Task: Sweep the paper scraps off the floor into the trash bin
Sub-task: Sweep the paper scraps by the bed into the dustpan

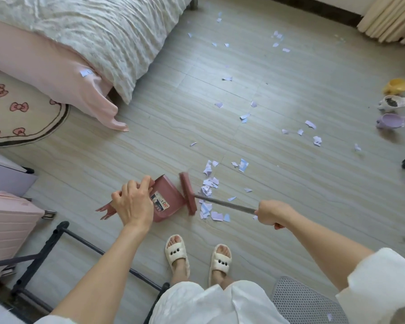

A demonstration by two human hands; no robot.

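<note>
Pale wood-grain floor fills the head view, strewn with lilac-white paper scraps. The thickest heap lies just to the right of the broom head, touching its bristles, with more bits trailing away toward the curtain at the top right and one scrap resting on the pink sheet of the bed. The dusty-pink broom head stands on the floor between the heap and the matching dustpan, which lies just beside it on the left with its open mouth facing the broom. The left hand curls over the dustpan's upper part, fingers clamped on it; whatever it grips beneath is hidden by the hand itself. The right hand is closed in a fist round the grey broom handle, which slants down and left to the broom head. The two hands are well apart. No trash bin can be made out in this view.

Below, two feet in cream slippers stand near the broom. A pink suitcase and a dark metal frame sit at the lower left, a bow-patterned rug lies beside the bed, and three small pots in yellow, white and purple stand at the right edge.
</note>
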